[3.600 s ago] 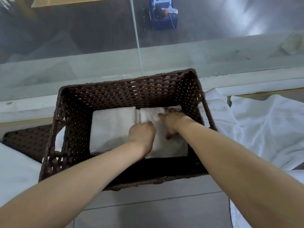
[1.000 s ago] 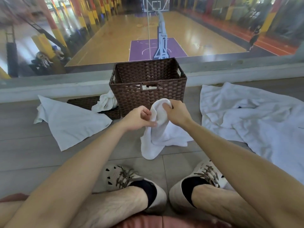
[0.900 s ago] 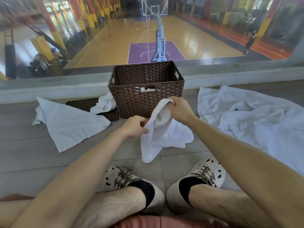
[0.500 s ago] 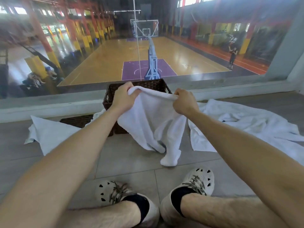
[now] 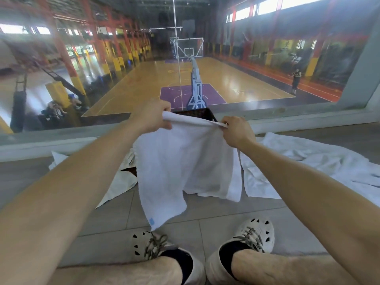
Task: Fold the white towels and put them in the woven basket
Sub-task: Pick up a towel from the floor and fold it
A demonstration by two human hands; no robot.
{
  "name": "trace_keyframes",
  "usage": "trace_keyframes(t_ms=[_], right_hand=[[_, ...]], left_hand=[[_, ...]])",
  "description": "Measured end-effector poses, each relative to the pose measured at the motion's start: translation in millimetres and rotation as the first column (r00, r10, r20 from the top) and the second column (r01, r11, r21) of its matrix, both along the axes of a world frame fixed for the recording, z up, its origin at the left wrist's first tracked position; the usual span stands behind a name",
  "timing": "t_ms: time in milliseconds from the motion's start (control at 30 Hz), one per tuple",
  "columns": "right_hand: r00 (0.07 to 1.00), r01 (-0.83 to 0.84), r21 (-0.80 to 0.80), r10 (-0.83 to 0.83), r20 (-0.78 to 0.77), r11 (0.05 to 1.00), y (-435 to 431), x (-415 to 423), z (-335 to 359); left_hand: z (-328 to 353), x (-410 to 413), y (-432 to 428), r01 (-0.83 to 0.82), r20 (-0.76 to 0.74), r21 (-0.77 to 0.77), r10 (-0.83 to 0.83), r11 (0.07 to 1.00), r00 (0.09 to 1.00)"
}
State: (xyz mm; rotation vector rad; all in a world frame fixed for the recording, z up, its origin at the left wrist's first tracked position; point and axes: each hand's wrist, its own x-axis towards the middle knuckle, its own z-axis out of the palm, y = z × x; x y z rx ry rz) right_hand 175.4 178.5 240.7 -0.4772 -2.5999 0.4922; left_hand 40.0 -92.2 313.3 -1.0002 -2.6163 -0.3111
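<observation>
White towel (image 5: 181, 165) held up in the air by its top edge, spread between both hands and hanging below them toward the floor (image 5: 205, 212). Pinched at one corner by the left hand (image 5: 153, 117), fingers (image 5: 164, 106) curled round the hem; gripped the same way at the other corner by the right hand (image 5: 236, 130). Top edge stretched side to side, left end a little higher. Lowest point at the lower left corner, marked by a small blue tag (image 5: 152, 220), dangling just above the shoes (image 5: 255, 233). Straight behind that edge, mostly hidden by the cloth: the basket (image 5: 197, 113), only its dark rim showing. Loose towels (image 5: 308, 165) on the floor to either side. Likely next: corner brought to corner for a first fold, with neither hand better placed to lead.
</observation>
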Motion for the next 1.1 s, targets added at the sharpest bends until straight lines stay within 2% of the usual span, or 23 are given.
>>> trace_keyframes(t_ms=[67,100,200,267,300,333,400,467,533,567,667,700,767,833,933,1100], right_hand=[[1.0,0.016,0.021,-0.016,-0.003,1.0,3,0,0],[0.999,0.031,0.02,-0.032,0.009,0.999,5,1,-2],[0.985,0.065,0.051,-0.072,0.158,0.997,2,4,-11],[0.968,-0.011,0.037,0.001,0.251,0.999,-13,3,-14],[0.962,-0.091,-0.044,0.099,0.253,0.995,-25,1,-15],[0.956,-0.175,-0.162,0.207,0.208,0.971,-40,-1,-14],[0.944,-0.303,-0.333,0.329,0.022,0.893,-68,-8,-9],[0.944,-0.331,-0.378,0.3,-0.139,0.864,-81,-15,-1],[0.937,-0.337,-0.376,0.269,-0.221,0.863,-77,-17,5],[0.934,-0.343,-0.391,0.264,-0.241,0.854,-73,-17,7],[0.943,-0.311,-0.44,0.217,-0.251,0.842,-62,-11,12],[0.949,-0.284,-0.463,0.178,-0.26,0.84,-58,-10,12],[0.945,-0.245,-0.516,0.083,-0.316,0.821,-47,-7,13],[0.943,-0.213,-0.559,0.02,-0.331,0.801,-34,-5,11],[0.954,-0.219,-0.551,0.057,-0.295,0.806,-19,1,9],[0.961,-0.208,-0.77,-0.02,-0.275,0.603,-15,-1,20]], left_hand=[[-9,-14,-18,-0.106,0.036,-0.082,0.109,0.991,0.993],[-17,-21,-27,-0.14,0.108,-0.042,0.144,0.989,0.984],[-35,-30,-40,-0.18,0.341,0.265,0.082,0.947,0.937],[-36,-17,-29,-0.142,0.384,0.438,-0.042,0.888,0.922],[-34,-6,-18,-0.111,0.372,0.476,-0.085,0.872,0.924],[-31,4,-5,-0.071,0.346,0.494,-0.121,0.866,0.931],[-24,20,18,0.018,0.291,0.504,-0.189,0.863,0.938],[-25,26,26,0.062,0.262,0.539,-0.238,0.84,0.935],[-42,26,17,0.021,0.355,0.6,-0.289,0.8,0.889],[-57,26,8,-0.008,0.434,0.583,-0.304,0.812,0.848],[-128,20,-16,-0.04,0.631,0.34,-0.197,0.939,0.75],[-152,14,-22,-0.061,0.67,0.284,-0.152,0.957,0.727],[-184,8,-29,-0.142,0.71,0.283,-0.108,0.949,0.696],[-188,4,-30,-0.235,0.679,0.346,-0.069,0.908,0.731],[-158,-3,-23,-0.336,0.579,0.514,-0.03,0.789,0.815],[-79,-8,-11,-0.223,0.38,0.63,-0.045,0.744,0.924]])
